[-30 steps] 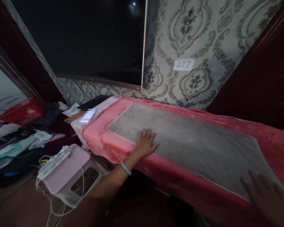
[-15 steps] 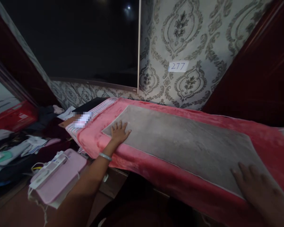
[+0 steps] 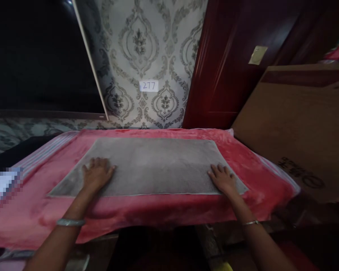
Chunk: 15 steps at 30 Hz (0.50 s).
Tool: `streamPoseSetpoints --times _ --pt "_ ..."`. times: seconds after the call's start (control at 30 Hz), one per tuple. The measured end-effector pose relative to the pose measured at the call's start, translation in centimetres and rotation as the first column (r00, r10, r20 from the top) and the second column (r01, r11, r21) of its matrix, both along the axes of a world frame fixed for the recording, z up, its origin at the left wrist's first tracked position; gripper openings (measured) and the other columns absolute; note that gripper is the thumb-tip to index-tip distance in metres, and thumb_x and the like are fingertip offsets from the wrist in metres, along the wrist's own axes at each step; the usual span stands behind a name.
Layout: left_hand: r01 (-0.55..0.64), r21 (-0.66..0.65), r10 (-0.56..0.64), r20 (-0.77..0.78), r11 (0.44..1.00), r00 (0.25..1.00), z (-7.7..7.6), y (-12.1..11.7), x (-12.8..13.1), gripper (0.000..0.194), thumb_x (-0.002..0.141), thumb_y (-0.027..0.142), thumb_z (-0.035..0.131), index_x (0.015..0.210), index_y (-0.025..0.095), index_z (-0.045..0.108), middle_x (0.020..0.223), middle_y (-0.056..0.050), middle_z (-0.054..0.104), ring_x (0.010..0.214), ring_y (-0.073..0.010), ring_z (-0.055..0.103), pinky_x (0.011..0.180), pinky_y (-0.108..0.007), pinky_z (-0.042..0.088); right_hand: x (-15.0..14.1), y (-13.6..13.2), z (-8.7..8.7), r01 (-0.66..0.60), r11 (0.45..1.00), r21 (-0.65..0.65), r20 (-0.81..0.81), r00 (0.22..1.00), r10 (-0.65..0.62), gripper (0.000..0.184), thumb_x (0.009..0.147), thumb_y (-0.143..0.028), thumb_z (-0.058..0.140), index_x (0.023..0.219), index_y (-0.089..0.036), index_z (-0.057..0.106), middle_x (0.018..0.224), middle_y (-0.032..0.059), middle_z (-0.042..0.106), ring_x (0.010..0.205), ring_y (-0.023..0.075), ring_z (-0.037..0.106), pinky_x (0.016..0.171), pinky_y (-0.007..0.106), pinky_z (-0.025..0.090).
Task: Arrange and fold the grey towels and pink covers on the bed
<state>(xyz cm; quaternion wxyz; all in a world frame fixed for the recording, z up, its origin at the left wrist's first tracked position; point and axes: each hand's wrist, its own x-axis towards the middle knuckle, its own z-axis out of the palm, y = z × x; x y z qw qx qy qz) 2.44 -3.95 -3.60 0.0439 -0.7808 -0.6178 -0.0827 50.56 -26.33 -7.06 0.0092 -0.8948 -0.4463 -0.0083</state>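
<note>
A grey towel [image 3: 158, 165] lies spread out flat on a red-pink plush blanket [image 3: 169, 210] that covers the table. My left hand [image 3: 96, 174] rests palm down near the towel's left end, fingers spread. Toward the right end, my right hand [image 3: 222, 179] also lies flat on the cloth with its fingers apart. Neither hand grasps the fabric. A bracelet circles each wrist.
A large cardboard box [image 3: 296, 131] stands at the right end of the table. Behind are a dark television [image 3: 39, 56], patterned wallpaper and a paper label [image 3: 148, 86] reading 277. A blurred-out white item [image 3: 2, 186] lies at the left.
The view has swung to the right, bringing the cardboard box into sight. My left hand has come inward from the towel's left edge; both hands stay flat on the towel.
</note>
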Motion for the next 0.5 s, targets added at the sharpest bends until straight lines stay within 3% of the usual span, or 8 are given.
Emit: streamPoseSetpoints --times 0.1,0.2,0.27,0.33,0.4,0.5 --pt "0.312 -0.028 -0.311 0.028 0.950 0.950 0.7 -0.5 6.8 0.062 0.098 0.046 0.036 0.151 0.017 0.048 0.162 -0.018 0.039 0.151 -0.0343 0.032 0.119 -0.058 0.030 -2.2 2.3 1.5 -0.147 0.989 0.035 -0.012 0.989 0.147 0.058 0.105 -0.047 0.027 0.159 -0.028 0.039 0.167 0.0100 0.031 0.153 0.0335 0.026 0.117 0.060 0.030" --pt "0.604 -0.069 -0.600 0.067 0.794 0.797 0.9 -1.5 14.4 0.061 0.099 0.047 0.041 0.155 0.024 0.044 0.165 -0.013 0.038 0.153 -0.0316 0.032 0.121 -0.055 0.027 -4.2 4.7 1.8 -0.311 0.949 0.047 -0.045 0.949 0.313 0.058 0.105 -0.049 0.031 0.160 -0.030 0.036 0.169 0.0077 0.025 0.155 0.0314 0.023 0.120 0.058 0.026" --pt "0.715 -0.084 -0.712 0.066 0.694 0.699 0.3 -2.1 18.2 0.060 0.099 0.049 0.043 0.155 0.027 0.043 0.165 -0.011 0.037 0.154 -0.0320 0.030 0.123 -0.058 0.023 -4.2 5.7 1.5 -0.389 0.920 0.050 -0.061 0.918 0.392 0.059 0.105 -0.051 0.031 0.161 -0.032 0.033 0.170 0.0055 0.022 0.156 0.0302 0.020 0.121 0.057 0.024" --pt "0.764 -0.091 -0.764 0.047 0.638 0.644 -0.9 -2.4 20.4 0.061 0.099 0.051 0.045 0.155 0.029 0.044 0.166 -0.010 0.035 0.155 -0.0339 0.027 0.123 -0.062 0.019 -2.7 5.8 0.8 -0.420 0.906 0.050 -0.075 0.903 0.423 0.060 0.105 -0.051 0.031 0.162 -0.033 0.030 0.171 0.0039 0.020 0.156 0.0286 0.019 0.122 0.055 0.023" --pt "0.783 -0.068 -0.783 0.039 0.618 0.621 -2.3 -2.4 21.1 0.061 0.099 0.052 0.043 0.156 0.030 0.043 0.167 -0.009 0.033 0.156 -0.0348 0.023 0.123 -0.064 0.017 -0.1 5.1 0.3 -0.403 0.914 0.042 -0.079 0.911 0.405 0.061 0.105 -0.051 0.030 0.163 -0.031 0.028 0.170 0.0040 0.020 0.156 0.0270 0.020 0.123 0.053 0.023" --pt "0.797 -0.015 -0.796 0.053 0.603 0.603 -3.9 -2.2 20.8 0.060 0.101 0.054 0.040 0.157 0.032 0.041 0.168 -0.008 0.030 0.156 -0.0337 0.021 0.124 -0.063 0.015 3.6 4.0 0.4 -0.262 0.965 0.028 -0.047 0.964 0.263 0.061 0.104 -0.049 0.032 0.161 -0.029 0.032 0.169 0.0053 0.024 0.154 0.0293 0.025 0.121 0.056 0.025"
